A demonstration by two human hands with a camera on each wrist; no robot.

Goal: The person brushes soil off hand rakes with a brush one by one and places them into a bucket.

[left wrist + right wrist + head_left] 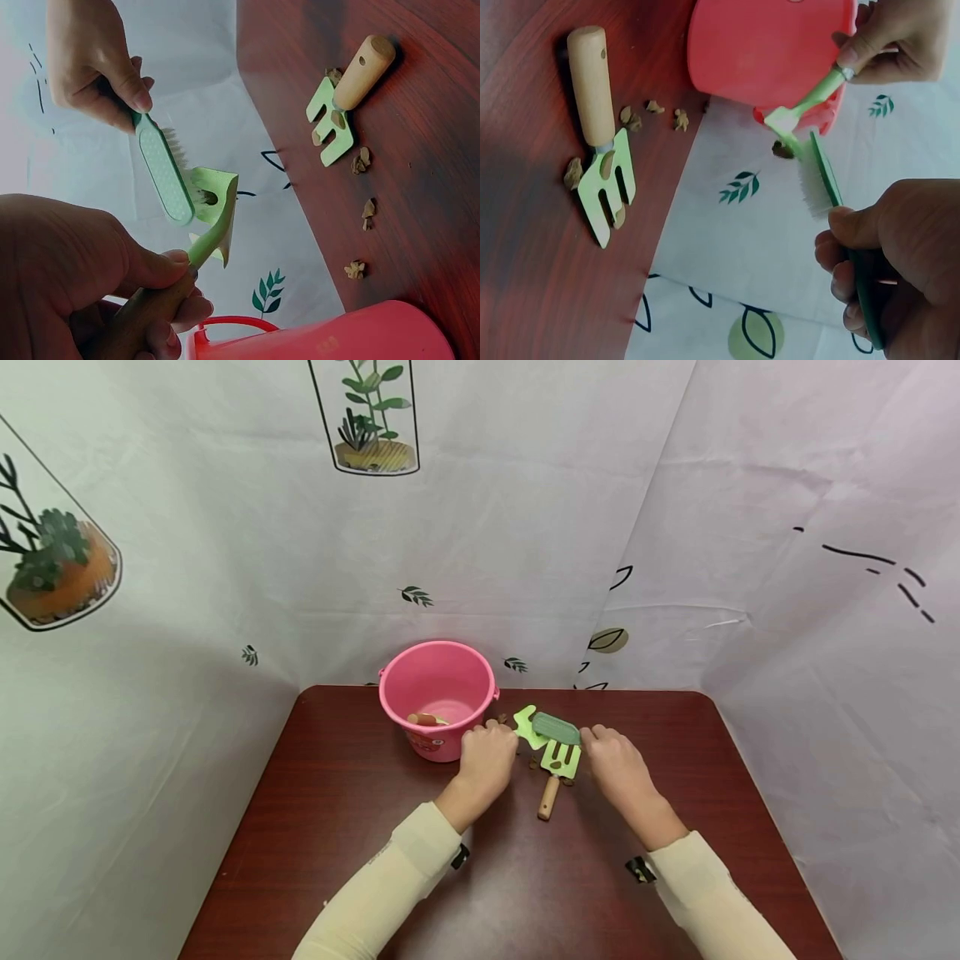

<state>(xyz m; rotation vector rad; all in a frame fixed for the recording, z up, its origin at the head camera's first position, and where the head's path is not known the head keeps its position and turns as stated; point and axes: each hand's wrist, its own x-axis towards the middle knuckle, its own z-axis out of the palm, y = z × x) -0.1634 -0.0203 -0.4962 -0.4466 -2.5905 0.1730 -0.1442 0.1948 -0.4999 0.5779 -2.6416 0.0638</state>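
Note:
My left hand [489,756] grips the wooden handle of a small garden hoe [208,241] with a bent light-green head. My right hand [617,762] holds a green scrubbing brush [557,728] by its handle. The white bristles touch the hoe's head in the left wrist view, where a brown bit also shows. Both tools are above the table, just right of the pink bucket [438,685]. Below them a light-green hand fork [600,180] with a wooden handle lies on the table, brown bits on and beside its prongs.
Several dry brown bits [361,160] lie scattered on the dark red table [337,835] between fork and bucket. A wooden-handled tool [426,719] rests inside the bucket. A white printed cloth [525,527] hangs behind the table and along its sides.

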